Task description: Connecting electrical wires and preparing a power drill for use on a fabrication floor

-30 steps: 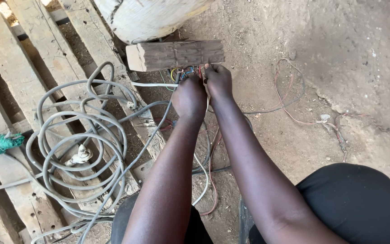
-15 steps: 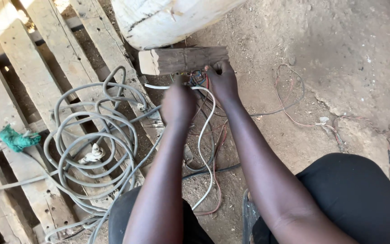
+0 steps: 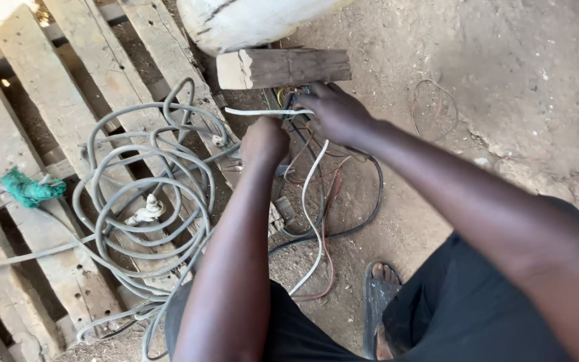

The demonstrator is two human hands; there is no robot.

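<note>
Rough, split timber in the wooden block [image 3: 283,68] at twelve o'clock, pale and chalky on its sawn end, darker and weathered along the side. Smooth, matt grey plastic sheathing on the coiled cable [image 3: 149,194] at nine o'clock. Dry, bleached, coarse-grained planks in the pallet [image 3: 55,114] beneath it, dusty and cracked. Frayed green cloth or twine in the knot [image 3: 31,189] at the far nine o'clock edge. Glossy white insulation on the white wire [image 3: 313,201] near centre, beside thin red and black plastic-coated strands. Packed, gritty, matt brown dirt floor [image 3: 504,87] from one to three o'clock. Dark rubbery sandal [image 3: 376,302] at six o'clock.
</note>
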